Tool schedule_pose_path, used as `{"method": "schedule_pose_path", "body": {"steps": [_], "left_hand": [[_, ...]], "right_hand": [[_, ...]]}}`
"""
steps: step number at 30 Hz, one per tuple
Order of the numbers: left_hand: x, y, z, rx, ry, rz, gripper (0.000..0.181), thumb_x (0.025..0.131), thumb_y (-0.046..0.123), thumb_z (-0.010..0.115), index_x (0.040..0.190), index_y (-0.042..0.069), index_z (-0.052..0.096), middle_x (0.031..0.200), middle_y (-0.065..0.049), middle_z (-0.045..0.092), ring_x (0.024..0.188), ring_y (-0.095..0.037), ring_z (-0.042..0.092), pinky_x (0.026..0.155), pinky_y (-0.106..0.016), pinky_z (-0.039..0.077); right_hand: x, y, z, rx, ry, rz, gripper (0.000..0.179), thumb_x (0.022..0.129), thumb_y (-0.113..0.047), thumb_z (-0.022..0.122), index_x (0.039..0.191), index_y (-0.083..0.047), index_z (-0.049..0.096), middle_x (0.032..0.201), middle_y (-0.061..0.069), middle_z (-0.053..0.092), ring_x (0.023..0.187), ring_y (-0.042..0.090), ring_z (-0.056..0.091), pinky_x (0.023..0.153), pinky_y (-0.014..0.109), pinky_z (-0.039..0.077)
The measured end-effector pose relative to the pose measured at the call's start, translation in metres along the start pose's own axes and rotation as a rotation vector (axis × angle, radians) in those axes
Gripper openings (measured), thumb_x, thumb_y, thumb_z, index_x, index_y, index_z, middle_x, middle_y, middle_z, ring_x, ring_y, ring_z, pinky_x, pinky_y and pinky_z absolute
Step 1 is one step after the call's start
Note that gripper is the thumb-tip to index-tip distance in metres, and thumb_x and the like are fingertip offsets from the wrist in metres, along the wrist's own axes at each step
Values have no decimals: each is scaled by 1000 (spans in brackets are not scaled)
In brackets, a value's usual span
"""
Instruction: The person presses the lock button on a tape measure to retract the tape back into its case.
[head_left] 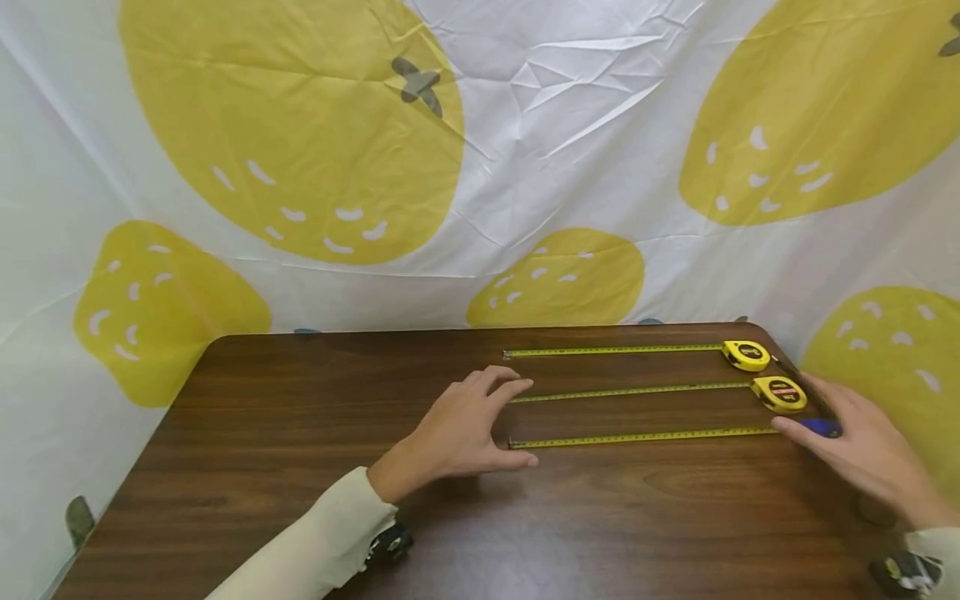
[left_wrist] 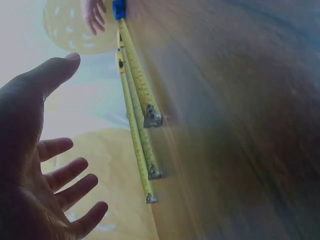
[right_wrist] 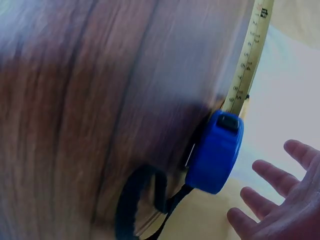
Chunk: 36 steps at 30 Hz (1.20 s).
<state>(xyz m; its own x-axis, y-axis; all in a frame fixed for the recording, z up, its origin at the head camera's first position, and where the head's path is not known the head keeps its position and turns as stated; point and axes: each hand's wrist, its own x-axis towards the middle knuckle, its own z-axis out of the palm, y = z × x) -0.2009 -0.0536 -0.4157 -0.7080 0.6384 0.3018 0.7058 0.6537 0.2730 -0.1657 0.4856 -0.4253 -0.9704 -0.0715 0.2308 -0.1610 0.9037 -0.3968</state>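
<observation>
The left hand point(head_left: 461, 425), fingers apart and empty, was near the hooks point(left_wrist: 152, 118); the right hand point(head_left: 862, 442), loosely spread, was beside the blue tape measure point(right_wrist: 216, 152); this and two yellow tape measures point(head_left: 780, 394) lay extended across the surface point(head_left: 300, 417), presumably spaced to avoid crossing.

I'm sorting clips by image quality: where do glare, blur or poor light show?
Head view: fairly clear, with a pale sheen on the near tabletop; left wrist view: the left hand dark against washed-out cloth, wood grain smeared; right wrist view: wood grain soft, but numbers on the blade by the blue tape measure readable.
</observation>
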Motion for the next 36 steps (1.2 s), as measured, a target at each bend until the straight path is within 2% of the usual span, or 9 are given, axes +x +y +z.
{"method": "schedule_pose_path", "body": {"steps": [4,9,15,19,23,27,36], "left_hand": [[1,4,1,-70,-8,-13,95,85,64,88,161,18,55,152,-4,56,135,-29,59,103,-54,54],[0,7,5,-136,-25,-28,90,86,58,90,160,18,57,149,-4,58,131,-27,61,104,-51,55],[0,8,14,-188,-86,-77,86,90,57,88,161,21,56,150,-1,57,131,-25,61,99,-48,58],[0,7,20,-196,-106,-87,83,92,54,87,161,19,55,150,0,58,131,-24,61,99,-47,58],[0,6,23,-199,-106,-71,78,94,44,87,160,15,56,146,-4,60,130,-25,62,102,-47,57],[1,5,26,-182,-99,-69,70,95,37,86,154,11,61,138,-7,65,126,-27,64,104,-46,55],[2,2,32,-191,-118,-82,44,97,29,87,133,8,73,119,-5,70,106,-19,67,95,-39,56]], "right_hand": [[-3,7,-2,34,-14,25,89,107,-37,71,170,6,24,159,48,33,144,73,28,117,84,14],[-6,12,-4,31,-43,70,92,109,-40,67,172,4,17,161,50,26,144,75,23,110,89,17],[-9,18,-4,59,-60,83,91,110,-40,66,172,5,16,161,51,25,143,77,22,108,90,17],[-10,21,-1,81,-50,80,89,110,-38,67,170,8,19,160,50,29,143,76,24,112,88,15],[-12,23,2,92,-39,84,87,109,-36,69,166,12,25,154,49,38,140,74,32,114,86,17],[-12,25,4,71,-44,104,90,106,-39,73,164,14,28,151,48,42,135,73,38,108,86,24],[-15,35,6,-11,-5,74,89,96,-33,86,155,15,40,144,46,49,122,68,49,95,81,37]]}}
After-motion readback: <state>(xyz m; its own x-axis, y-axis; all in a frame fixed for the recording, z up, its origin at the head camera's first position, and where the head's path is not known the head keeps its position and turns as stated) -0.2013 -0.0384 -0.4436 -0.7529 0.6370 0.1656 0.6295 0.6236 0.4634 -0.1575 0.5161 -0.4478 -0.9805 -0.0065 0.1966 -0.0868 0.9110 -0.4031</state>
